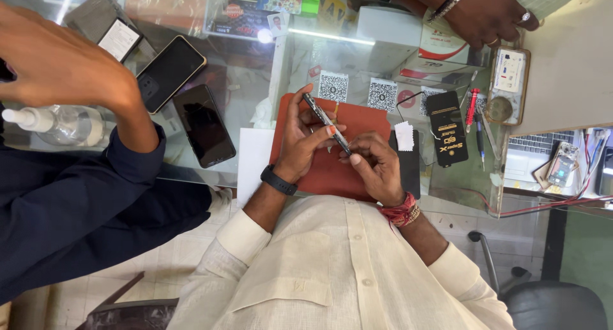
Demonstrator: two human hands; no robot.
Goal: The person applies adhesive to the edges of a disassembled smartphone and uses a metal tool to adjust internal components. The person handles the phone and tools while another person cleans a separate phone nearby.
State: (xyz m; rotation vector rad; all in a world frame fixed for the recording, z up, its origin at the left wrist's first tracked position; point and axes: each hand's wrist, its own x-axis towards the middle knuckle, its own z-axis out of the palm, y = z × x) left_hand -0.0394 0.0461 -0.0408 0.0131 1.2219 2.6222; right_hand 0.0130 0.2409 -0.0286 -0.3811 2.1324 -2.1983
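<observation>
Phone [327, 123] was held edge-on; left hand [299, 142] fingers gripped it, right hand [378, 169] fingers pinched its end, over red mat [329, 173] on glass counter [246, 81].

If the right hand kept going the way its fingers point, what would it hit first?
The phone, held edge-up: the right hand already pinches its near end with the fingertips. Just beyond are the fingers of the left hand, over the orange mat.
</observation>
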